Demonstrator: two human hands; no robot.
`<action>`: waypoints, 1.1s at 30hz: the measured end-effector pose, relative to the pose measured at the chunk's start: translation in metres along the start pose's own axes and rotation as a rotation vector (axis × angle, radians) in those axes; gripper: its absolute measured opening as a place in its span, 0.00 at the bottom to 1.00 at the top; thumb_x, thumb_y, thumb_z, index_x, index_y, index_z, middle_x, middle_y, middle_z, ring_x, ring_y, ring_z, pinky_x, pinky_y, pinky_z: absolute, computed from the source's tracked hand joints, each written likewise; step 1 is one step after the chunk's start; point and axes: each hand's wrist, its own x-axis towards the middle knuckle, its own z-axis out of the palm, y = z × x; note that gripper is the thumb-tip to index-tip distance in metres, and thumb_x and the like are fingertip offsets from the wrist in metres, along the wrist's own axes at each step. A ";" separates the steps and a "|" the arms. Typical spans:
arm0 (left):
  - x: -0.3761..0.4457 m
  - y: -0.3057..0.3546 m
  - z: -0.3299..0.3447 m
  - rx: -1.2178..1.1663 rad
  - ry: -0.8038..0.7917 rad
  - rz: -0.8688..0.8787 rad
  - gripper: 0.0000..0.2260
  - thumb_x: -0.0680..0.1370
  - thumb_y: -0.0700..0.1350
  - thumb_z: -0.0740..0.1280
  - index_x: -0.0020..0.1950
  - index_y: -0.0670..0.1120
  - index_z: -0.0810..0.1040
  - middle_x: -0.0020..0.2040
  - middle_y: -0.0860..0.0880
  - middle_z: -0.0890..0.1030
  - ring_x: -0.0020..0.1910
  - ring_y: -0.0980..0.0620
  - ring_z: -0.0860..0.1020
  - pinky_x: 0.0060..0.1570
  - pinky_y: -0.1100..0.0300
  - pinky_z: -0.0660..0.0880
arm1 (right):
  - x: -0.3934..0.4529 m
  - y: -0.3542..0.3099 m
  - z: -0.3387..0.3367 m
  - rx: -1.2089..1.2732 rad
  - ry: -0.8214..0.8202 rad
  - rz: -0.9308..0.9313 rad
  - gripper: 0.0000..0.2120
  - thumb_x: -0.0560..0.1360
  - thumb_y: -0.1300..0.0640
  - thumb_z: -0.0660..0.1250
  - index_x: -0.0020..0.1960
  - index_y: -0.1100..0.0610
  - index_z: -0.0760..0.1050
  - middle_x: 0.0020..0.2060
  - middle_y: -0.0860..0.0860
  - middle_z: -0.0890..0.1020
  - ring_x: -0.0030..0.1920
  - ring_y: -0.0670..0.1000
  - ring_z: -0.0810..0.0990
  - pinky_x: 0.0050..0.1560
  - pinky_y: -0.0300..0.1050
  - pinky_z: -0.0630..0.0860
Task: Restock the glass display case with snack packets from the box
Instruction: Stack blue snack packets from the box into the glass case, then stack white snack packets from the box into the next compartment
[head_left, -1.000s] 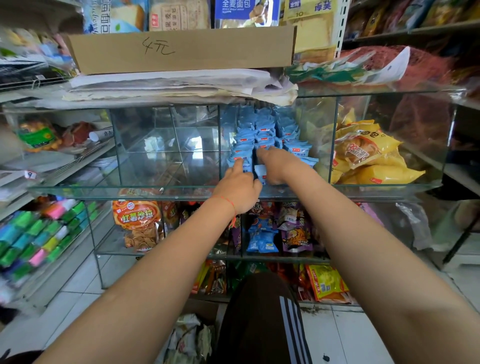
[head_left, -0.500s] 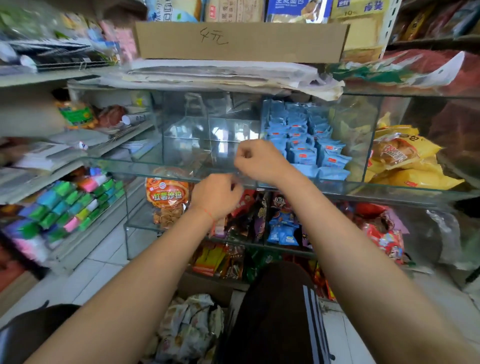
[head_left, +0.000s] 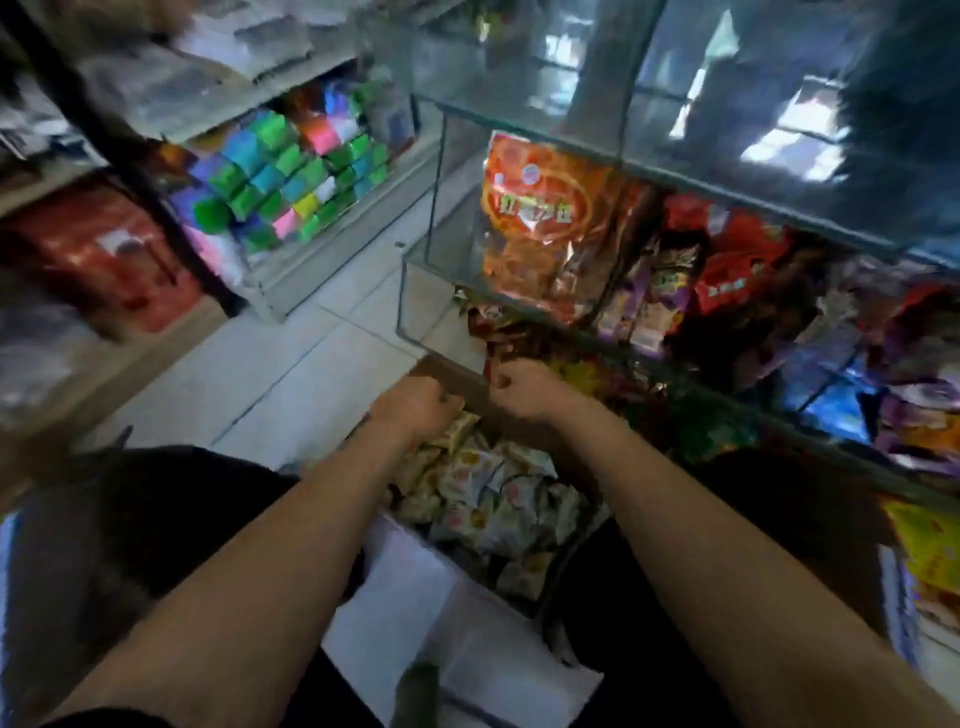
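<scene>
Head view, blurred by motion, looks steeply down, and nearest the camera two bare forearms reach forward over a cardboard box (head_left: 457, 376) that sits on the floor between the person's legs. Inside it lies a heap of pale snack packets (head_left: 493, 499), too many and too smeared to count. One left hand (head_left: 415, 408) hangs curled at the box's far end, just above the topmost packets; whether its grip has closed on a packet or on nothing I cannot tell. One right hand (head_left: 524, 387), beside it and over the box's far rim, is also fisted, with something small and dark at the fingertips, though the blur does not let me say if it is pinched.

The step in hand looks like gathering packets for the next load. Done well, each hand would sink into the heap rather than skim it, close on a flat stack, and lift straight up clear of the rim.

Beyond stands one glass display case (head_left: 519, 306), its lower shelves crowded with bags, among them one large orange bag (head_left: 540, 228). Farther left, a separate shelf carries bright coloured blocks (head_left: 291, 171), uncountable here.
</scene>
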 end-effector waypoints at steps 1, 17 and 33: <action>0.012 -0.014 0.013 -0.036 -0.039 -0.033 0.17 0.81 0.54 0.58 0.56 0.44 0.79 0.58 0.43 0.79 0.56 0.42 0.77 0.53 0.53 0.74 | 0.017 0.004 0.016 0.011 -0.047 0.021 0.09 0.79 0.56 0.60 0.43 0.58 0.76 0.44 0.54 0.77 0.48 0.55 0.77 0.48 0.48 0.74; 0.089 -0.093 0.136 -0.392 -0.305 -0.200 0.17 0.82 0.51 0.59 0.54 0.39 0.78 0.54 0.38 0.79 0.56 0.40 0.76 0.52 0.54 0.71 | 0.116 0.070 0.222 0.652 -0.160 0.455 0.18 0.77 0.57 0.65 0.66 0.54 0.72 0.64 0.55 0.74 0.59 0.56 0.75 0.59 0.44 0.73; 0.092 -0.072 0.147 -1.247 -0.426 -0.590 0.15 0.75 0.49 0.73 0.57 0.46 0.76 0.48 0.49 0.81 0.45 0.52 0.79 0.43 0.61 0.77 | 0.103 0.090 0.148 0.575 -0.190 0.338 0.10 0.78 0.59 0.62 0.58 0.53 0.66 0.57 0.56 0.75 0.54 0.55 0.76 0.47 0.49 0.76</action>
